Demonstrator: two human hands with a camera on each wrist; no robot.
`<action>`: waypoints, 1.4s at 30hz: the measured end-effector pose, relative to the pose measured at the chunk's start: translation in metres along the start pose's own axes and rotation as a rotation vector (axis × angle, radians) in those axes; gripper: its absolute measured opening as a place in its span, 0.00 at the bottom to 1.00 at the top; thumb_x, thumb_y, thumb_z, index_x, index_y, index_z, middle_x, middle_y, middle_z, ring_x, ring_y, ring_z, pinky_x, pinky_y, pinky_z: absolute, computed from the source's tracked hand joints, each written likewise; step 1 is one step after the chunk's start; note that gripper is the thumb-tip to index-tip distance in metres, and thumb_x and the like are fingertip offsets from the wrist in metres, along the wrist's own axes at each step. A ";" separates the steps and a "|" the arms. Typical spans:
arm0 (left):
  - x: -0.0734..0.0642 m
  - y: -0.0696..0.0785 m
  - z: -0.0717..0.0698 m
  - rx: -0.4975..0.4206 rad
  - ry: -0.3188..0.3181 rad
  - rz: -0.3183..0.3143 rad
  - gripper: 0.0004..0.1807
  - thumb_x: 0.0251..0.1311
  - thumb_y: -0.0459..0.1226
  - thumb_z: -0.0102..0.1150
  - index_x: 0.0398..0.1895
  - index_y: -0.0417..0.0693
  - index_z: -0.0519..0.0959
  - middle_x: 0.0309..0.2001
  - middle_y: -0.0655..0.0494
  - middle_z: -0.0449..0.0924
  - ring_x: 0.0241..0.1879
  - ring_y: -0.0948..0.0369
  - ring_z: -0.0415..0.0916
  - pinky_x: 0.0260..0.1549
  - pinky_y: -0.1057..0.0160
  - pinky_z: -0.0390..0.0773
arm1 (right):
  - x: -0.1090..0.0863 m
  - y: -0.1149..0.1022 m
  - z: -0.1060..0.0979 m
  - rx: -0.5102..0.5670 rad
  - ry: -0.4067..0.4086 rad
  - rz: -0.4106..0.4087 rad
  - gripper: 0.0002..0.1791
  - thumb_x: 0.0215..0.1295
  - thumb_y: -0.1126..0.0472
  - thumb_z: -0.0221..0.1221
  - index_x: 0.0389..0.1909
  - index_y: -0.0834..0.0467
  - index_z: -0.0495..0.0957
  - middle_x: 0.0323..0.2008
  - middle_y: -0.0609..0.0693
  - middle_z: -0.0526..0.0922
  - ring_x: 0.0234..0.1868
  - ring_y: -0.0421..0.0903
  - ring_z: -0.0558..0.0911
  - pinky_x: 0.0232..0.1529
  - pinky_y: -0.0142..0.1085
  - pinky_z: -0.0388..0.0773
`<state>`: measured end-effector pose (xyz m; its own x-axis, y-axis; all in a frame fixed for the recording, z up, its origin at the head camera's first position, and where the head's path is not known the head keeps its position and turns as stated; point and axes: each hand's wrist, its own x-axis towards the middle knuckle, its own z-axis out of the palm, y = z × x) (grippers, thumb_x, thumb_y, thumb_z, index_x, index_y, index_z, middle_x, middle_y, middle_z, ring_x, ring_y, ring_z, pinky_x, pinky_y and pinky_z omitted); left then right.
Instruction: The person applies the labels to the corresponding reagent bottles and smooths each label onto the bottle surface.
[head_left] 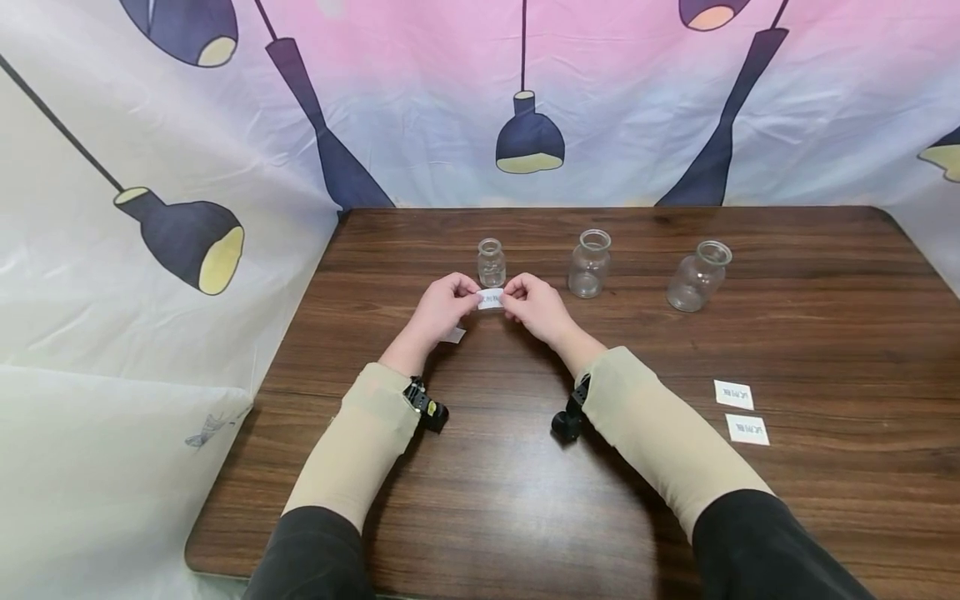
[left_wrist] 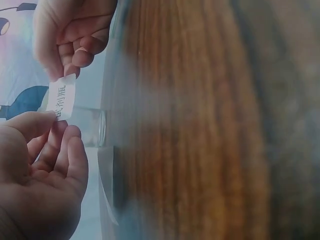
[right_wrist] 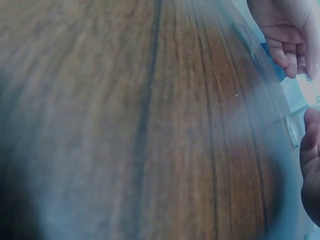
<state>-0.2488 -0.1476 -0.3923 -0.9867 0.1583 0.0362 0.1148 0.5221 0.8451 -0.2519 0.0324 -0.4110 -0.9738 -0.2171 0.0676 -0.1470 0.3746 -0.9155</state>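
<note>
A small white label with dark printed characters is stretched between both hands. The left hand pinches one end between thumb and fingers, and the right hand pinches the other. Just behind the label stands a small clear glass jar, upright and without a lid. Whether the label touches the glass cannot be told. In the left wrist view the label shows its printed face, with fingertips over its ends. A white piece of paper lies on the table, partly hidden by the left hand.
To the right stand a medium glass jar and a larger glass jar, both open-mouthed. Two white labels, an upper label and a lower label, lie on the wooden table. A printed curtain hangs behind.
</note>
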 end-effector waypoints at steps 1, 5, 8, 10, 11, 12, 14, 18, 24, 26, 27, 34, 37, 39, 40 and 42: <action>0.001 -0.001 0.000 0.013 0.000 0.006 0.04 0.60 0.32 0.58 0.35 0.39 0.76 0.30 0.51 0.75 0.29 0.59 0.69 0.29 0.66 0.70 | 0.001 0.000 0.001 -0.016 0.001 -0.001 0.05 0.63 0.62 0.58 0.34 0.61 0.74 0.24 0.51 0.80 0.23 0.43 0.76 0.26 0.31 0.73; 0.008 -0.003 -0.001 0.075 0.003 0.028 0.06 0.60 0.34 0.58 0.37 0.39 0.77 0.33 0.49 0.77 0.32 0.58 0.71 0.32 0.65 0.70 | 0.006 -0.002 0.002 -0.077 0.004 -0.003 0.06 0.64 0.61 0.58 0.34 0.60 0.73 0.23 0.51 0.80 0.23 0.43 0.76 0.26 0.32 0.73; 0.013 -0.004 -0.001 0.123 0.015 0.026 0.07 0.61 0.35 0.57 0.38 0.40 0.77 0.35 0.49 0.78 0.35 0.56 0.72 0.35 0.62 0.70 | 0.009 -0.003 0.003 -0.097 0.007 -0.001 0.06 0.64 0.61 0.58 0.34 0.60 0.74 0.24 0.50 0.81 0.23 0.43 0.77 0.27 0.32 0.73; 0.015 -0.003 0.000 0.138 0.024 0.021 0.07 0.62 0.35 0.57 0.38 0.40 0.77 0.36 0.49 0.78 0.36 0.55 0.72 0.37 0.61 0.71 | 0.010 -0.003 0.003 -0.105 0.014 0.000 0.06 0.64 0.60 0.58 0.34 0.59 0.74 0.24 0.51 0.81 0.23 0.43 0.77 0.27 0.32 0.73; 0.016 -0.002 0.001 0.144 0.032 0.021 0.06 0.62 0.35 0.56 0.39 0.40 0.77 0.36 0.49 0.78 0.37 0.55 0.72 0.38 0.60 0.71 | 0.011 -0.002 0.003 -0.112 0.019 0.001 0.06 0.64 0.60 0.58 0.34 0.59 0.74 0.24 0.51 0.81 0.23 0.43 0.77 0.26 0.32 0.73; 0.016 -0.001 0.002 0.153 0.040 0.023 0.06 0.62 0.35 0.56 0.39 0.41 0.77 0.36 0.49 0.78 0.37 0.55 0.72 0.39 0.60 0.71 | 0.011 -0.002 0.002 -0.123 0.028 0.001 0.06 0.64 0.60 0.58 0.34 0.59 0.74 0.24 0.50 0.81 0.23 0.43 0.77 0.26 0.32 0.73; 0.018 0.000 0.004 0.163 0.058 0.031 0.06 0.62 0.35 0.56 0.38 0.41 0.77 0.36 0.50 0.79 0.38 0.56 0.73 0.40 0.59 0.72 | 0.012 -0.001 0.001 -0.154 0.051 -0.004 0.06 0.64 0.59 0.58 0.33 0.58 0.74 0.24 0.50 0.81 0.23 0.42 0.78 0.26 0.32 0.73; 0.019 0.004 0.008 0.180 0.080 0.034 0.05 0.62 0.36 0.56 0.38 0.43 0.77 0.35 0.51 0.80 0.37 0.57 0.74 0.39 0.60 0.72 | 0.014 -0.001 0.001 -0.203 0.095 -0.024 0.06 0.65 0.59 0.57 0.33 0.57 0.74 0.25 0.49 0.81 0.25 0.42 0.78 0.27 0.32 0.72; 0.020 0.004 0.008 0.194 0.105 0.020 0.05 0.61 0.35 0.57 0.36 0.43 0.77 0.35 0.52 0.80 0.35 0.58 0.74 0.37 0.61 0.72 | 0.017 -0.002 0.003 -0.217 0.113 -0.045 0.06 0.65 0.59 0.57 0.33 0.57 0.74 0.26 0.49 0.81 0.27 0.43 0.79 0.29 0.33 0.71; 0.021 0.003 0.007 0.199 0.120 0.014 0.04 0.60 0.36 0.58 0.35 0.43 0.77 0.34 0.52 0.80 0.34 0.57 0.74 0.36 0.61 0.72 | 0.018 -0.001 0.004 -0.228 0.124 -0.051 0.06 0.65 0.59 0.57 0.33 0.57 0.74 0.26 0.49 0.81 0.28 0.44 0.79 0.31 0.34 0.71; 0.022 0.003 0.007 0.205 0.126 0.010 0.04 0.60 0.36 0.58 0.35 0.44 0.77 0.34 0.52 0.80 0.33 0.57 0.74 0.35 0.61 0.72 | 0.019 -0.001 0.004 -0.231 0.130 -0.055 0.06 0.65 0.59 0.58 0.33 0.57 0.74 0.26 0.49 0.81 0.29 0.44 0.80 0.33 0.34 0.71; 0.025 0.006 0.010 0.255 0.126 -0.028 0.05 0.61 0.38 0.58 0.35 0.45 0.77 0.34 0.53 0.81 0.34 0.57 0.73 0.35 0.61 0.71 | 0.021 0.003 0.006 -0.269 0.174 -0.056 0.07 0.65 0.58 0.58 0.33 0.58 0.74 0.26 0.49 0.81 0.32 0.45 0.80 0.39 0.38 0.72; 0.026 0.007 0.010 0.270 0.138 -0.029 0.05 0.61 0.38 0.57 0.35 0.46 0.77 0.34 0.53 0.80 0.34 0.57 0.73 0.35 0.61 0.71 | 0.023 0.003 0.006 -0.288 0.194 -0.067 0.07 0.65 0.58 0.58 0.33 0.58 0.74 0.27 0.49 0.81 0.33 0.46 0.79 0.40 0.39 0.72; 0.026 0.008 0.010 0.281 0.148 -0.030 0.05 0.61 0.38 0.57 0.35 0.46 0.77 0.34 0.53 0.80 0.34 0.56 0.73 0.35 0.60 0.71 | 0.024 0.003 0.007 -0.297 0.193 -0.070 0.07 0.65 0.58 0.58 0.33 0.57 0.75 0.27 0.49 0.81 0.34 0.46 0.78 0.41 0.39 0.72; 0.026 0.008 0.010 0.287 0.154 -0.033 0.05 0.62 0.38 0.57 0.35 0.46 0.77 0.33 0.53 0.80 0.34 0.56 0.73 0.35 0.60 0.71 | 0.024 0.002 0.007 -0.301 0.189 -0.071 0.07 0.65 0.58 0.58 0.33 0.57 0.75 0.27 0.49 0.81 0.34 0.46 0.78 0.41 0.39 0.72; 0.025 0.009 0.009 0.299 0.165 -0.038 0.06 0.62 0.38 0.57 0.35 0.45 0.77 0.33 0.52 0.80 0.34 0.56 0.73 0.36 0.60 0.71 | 0.025 0.002 0.007 -0.310 0.177 -0.074 0.07 0.65 0.58 0.57 0.33 0.57 0.75 0.27 0.49 0.81 0.34 0.46 0.78 0.41 0.39 0.72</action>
<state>-0.2715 -0.1315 -0.3890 -0.9934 0.0084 0.1142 0.0816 0.7513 0.6549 -0.2753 0.0209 -0.4139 -0.9696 -0.1041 0.2215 -0.2370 0.6250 -0.7438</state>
